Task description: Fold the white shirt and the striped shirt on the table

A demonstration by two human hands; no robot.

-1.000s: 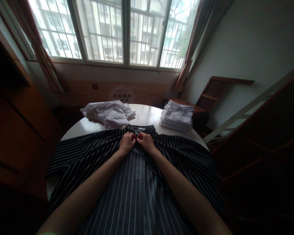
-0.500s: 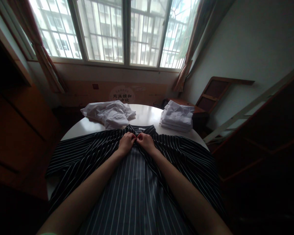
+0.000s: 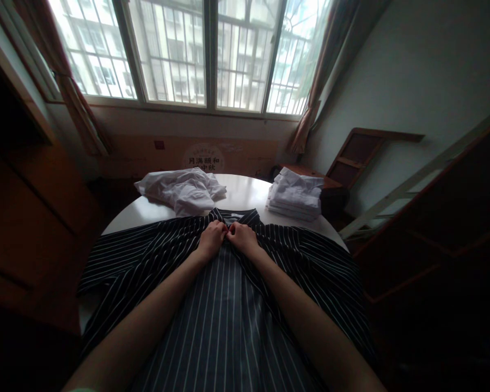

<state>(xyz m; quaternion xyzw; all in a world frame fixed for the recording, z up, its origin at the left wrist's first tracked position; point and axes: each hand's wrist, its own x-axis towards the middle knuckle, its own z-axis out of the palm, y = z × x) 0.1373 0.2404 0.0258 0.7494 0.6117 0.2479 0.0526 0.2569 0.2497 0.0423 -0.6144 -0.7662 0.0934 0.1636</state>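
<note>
L hand + R hand close tog. at the front opening of a dk striped shirt, just below its collar. Both w/ thumb & fingers pinching the fabric at the front edges, knuckles up, fingertips nearly meeting; can't tell if a button is betw. them, too small/dark. Forearms come in from bottom L & bottom R, lying over the shirt body.

Shirt spread face-up on a round wht table, collar at far end, lower part running to bottom of view. Sleeves out to both sides; inside back panel, a bit greyer, shows betw. forearms, lt pinstripes running lengthwise.

Beyond collar, far L of table: crumpled wht cloth, loose heap. Far R: stack of folded wht clothes, well apart from heap. Behind table: cardboard panel w/ dk printed characters, under a barred window. Tied curtain on L, another on R. R wall: brown wooden frame, leaning. Room edges v. dark.
</note>
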